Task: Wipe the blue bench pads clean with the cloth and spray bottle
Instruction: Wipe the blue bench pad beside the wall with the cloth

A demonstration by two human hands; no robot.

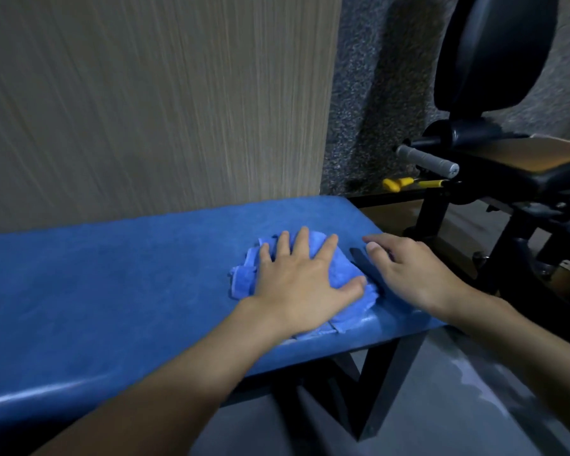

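A long blue bench pad (112,291) runs across the view from lower left to its right end near the middle. On that right end lies a crumpled blue cloth (244,278). My left hand (300,281) presses flat on the cloth with fingers spread. Just to the right, my right hand (408,268) rests on the bare pad with fingers relaxed, close beside the cloth's edge. No spray bottle is in view.
A wood-grain wall panel (145,110) stands right behind the bench. To the right is a black gym machine (494,179) with a dark seat, a round black pad, a grey handle (428,161) and a yellow lever (405,184). Black bench legs (379,383) stand on grey floor.
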